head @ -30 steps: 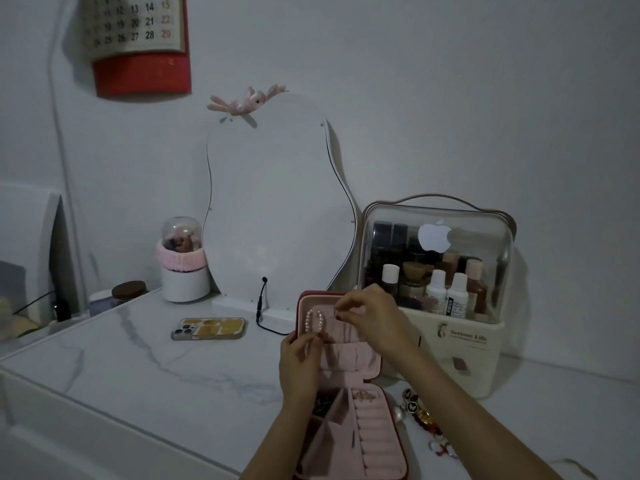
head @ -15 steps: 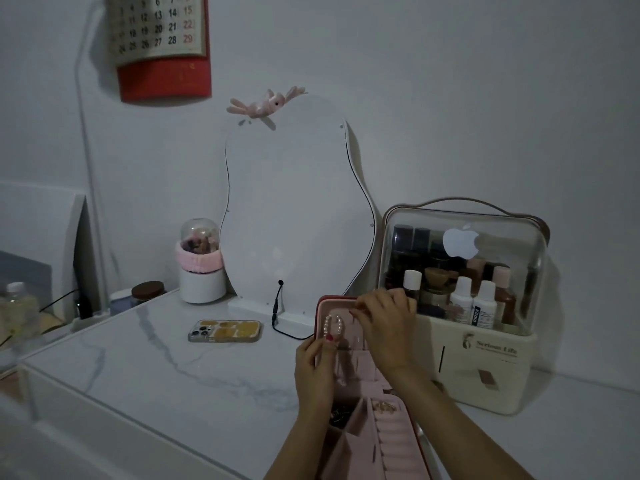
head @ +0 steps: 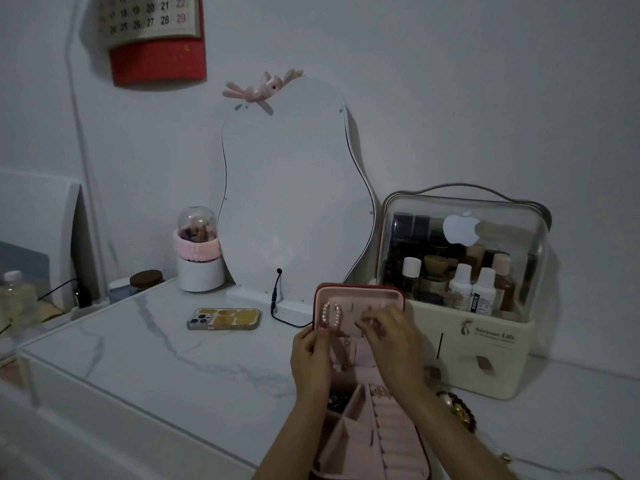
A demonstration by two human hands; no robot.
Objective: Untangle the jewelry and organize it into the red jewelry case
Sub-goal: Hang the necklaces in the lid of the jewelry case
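1. Red jewelry case [head: 360, 341] lies open on the white marble desk [head: 156, 362], lid upright, pink lining facing the camera.
2. Left hand [head: 311, 355] is at the lid's lower left; grip has fingers curled, thumb and fingertips up against the pearl bracelet [head: 331, 315]. Looks like a pinch on the bracelet's lower end, though the contact itself is small and dim.
3. Pearl bracelet hangs as a loop on the lid's inner face, just above the left grip.
4. Right hand [head: 391, 341] is just right of the left one, over the lid's middle. Grip has fingers curled and pinched together near the lid hooks; can't tell what, if anything, sits between the fingertips.
5. Below both grips, the case's base tray shows ring rolls and divided compartments; some small dark and gold pieces sit in the near-left compartment and at the top of the rolls, too small to identify.
6. Right of the right forearm, on the desk: a dark-red bead bracelet [head: 460, 410] with gold bits, beside the case.
7. Behind the right grip: cosmetics organizer box [head: 485, 344] with clear cover, bottles inside.
8. Behind both grips: curvy white mirror [head: 294, 188] with a black cable at its base.
9. Well left of the left grip: phone [head: 224, 319] lying flat; farther back a white brush holder [head: 201, 271] with pink band.
10. Wall calendar [head: 156, 32] upper left.
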